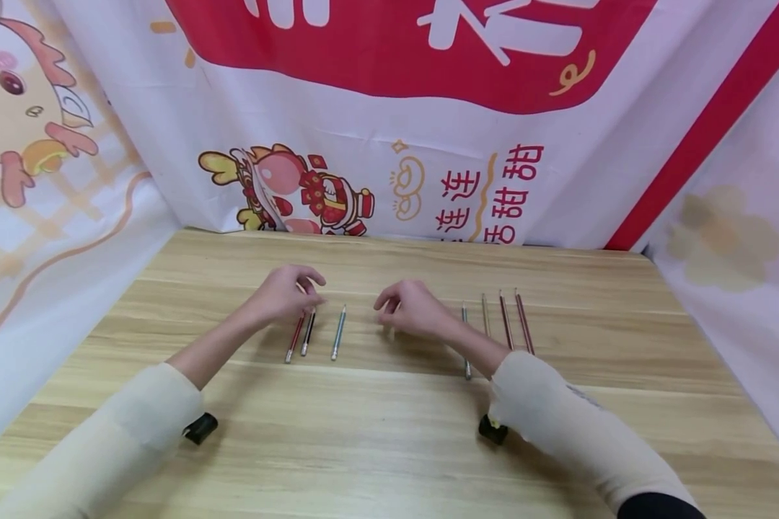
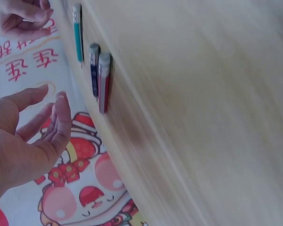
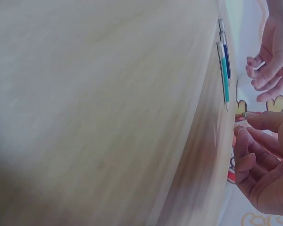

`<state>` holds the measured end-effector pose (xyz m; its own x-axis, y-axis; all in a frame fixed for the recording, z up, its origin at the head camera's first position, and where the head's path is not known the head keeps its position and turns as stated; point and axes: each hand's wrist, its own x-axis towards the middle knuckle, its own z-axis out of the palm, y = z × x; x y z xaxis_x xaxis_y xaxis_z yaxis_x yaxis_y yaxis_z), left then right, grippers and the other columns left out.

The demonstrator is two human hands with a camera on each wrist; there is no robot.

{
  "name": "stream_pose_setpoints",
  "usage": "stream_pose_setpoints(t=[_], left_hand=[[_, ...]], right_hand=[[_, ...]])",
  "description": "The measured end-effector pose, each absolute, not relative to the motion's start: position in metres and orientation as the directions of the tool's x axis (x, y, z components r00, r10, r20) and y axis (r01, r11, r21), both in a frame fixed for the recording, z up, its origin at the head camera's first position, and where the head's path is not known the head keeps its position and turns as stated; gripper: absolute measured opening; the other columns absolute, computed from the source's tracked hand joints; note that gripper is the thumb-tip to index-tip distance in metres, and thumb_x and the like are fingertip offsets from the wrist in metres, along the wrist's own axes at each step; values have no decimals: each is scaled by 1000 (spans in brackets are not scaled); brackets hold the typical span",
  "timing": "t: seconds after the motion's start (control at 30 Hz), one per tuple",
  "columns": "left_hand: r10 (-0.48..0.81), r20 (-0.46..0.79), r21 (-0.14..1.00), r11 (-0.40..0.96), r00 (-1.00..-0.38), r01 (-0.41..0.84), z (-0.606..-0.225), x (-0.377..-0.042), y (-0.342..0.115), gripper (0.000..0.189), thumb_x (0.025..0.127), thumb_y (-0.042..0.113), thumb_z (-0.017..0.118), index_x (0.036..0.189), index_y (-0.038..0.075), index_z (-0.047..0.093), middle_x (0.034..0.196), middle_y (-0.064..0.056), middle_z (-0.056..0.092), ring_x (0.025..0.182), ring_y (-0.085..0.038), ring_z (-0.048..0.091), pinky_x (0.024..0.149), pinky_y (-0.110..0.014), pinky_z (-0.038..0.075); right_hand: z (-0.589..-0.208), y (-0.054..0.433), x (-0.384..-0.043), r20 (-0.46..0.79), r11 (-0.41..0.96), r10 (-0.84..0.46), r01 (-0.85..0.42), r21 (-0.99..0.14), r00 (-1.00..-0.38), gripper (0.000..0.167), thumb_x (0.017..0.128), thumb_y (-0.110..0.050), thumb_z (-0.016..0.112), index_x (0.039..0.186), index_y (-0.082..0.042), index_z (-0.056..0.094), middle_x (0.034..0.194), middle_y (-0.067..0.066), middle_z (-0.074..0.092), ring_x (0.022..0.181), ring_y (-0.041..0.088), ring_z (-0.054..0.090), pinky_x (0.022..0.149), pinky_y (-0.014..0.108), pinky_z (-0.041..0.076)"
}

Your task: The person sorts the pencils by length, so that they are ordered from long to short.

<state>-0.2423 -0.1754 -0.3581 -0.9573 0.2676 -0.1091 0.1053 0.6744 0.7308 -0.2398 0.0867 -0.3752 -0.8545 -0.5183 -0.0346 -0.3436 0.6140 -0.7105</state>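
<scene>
My left hand (image 1: 285,294) hovers over the far ends of a red pencil (image 1: 294,340) and a dark pencil (image 1: 308,333), its fingers loosely bent and holding nothing. Just right of these lies a light blue-green pencil (image 1: 339,333); all three have their eraser ends toward me. Across a gap, my right hand (image 1: 412,308) hangs above the table, fingers loosely curled. In the right wrist view, thumb and fingertips (image 3: 240,132) stand apart with nothing between them. A small pale bit shows under this hand in the head view.
Under and beyond the right forearm lie a grey-green pencil (image 1: 465,353), a tan pencil (image 1: 485,313) and two dark red pencils (image 1: 524,321). The wooden table (image 1: 363,447) ends at a printed cloth (image 1: 376,130). Small black pieces (image 1: 201,428) show beside both sleeves.
</scene>
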Motion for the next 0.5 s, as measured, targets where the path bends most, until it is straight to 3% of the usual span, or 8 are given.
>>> stream_pose_setpoints(t=[0.23, 0.5], left_hand=[[251, -87, 700, 704, -964, 120, -357, -245, -191, 31, 93, 5, 74, 119, -10, 66, 88, -14, 65, 75, -28, 68, 61, -24, 57], [230, -164, 723, 690, -959, 41, -356, -240, -203, 33, 97, 7, 70, 122, -14, 65, 96, -20, 70, 80, -23, 68, 68, -28, 60]], right_hand=[[-374, 66, -239, -36, 602, -544, -360, -712, -838, 20, 91, -5, 78, 109, 3, 75, 80, 4, 72, 67, 12, 64, 61, 21, 55], [-373, 39, -241, -27, 574, -574, -379, -726, -819, 19, 92, -6, 76, 109, 2, 76, 82, 5, 72, 67, 11, 63, 58, 19, 53]])
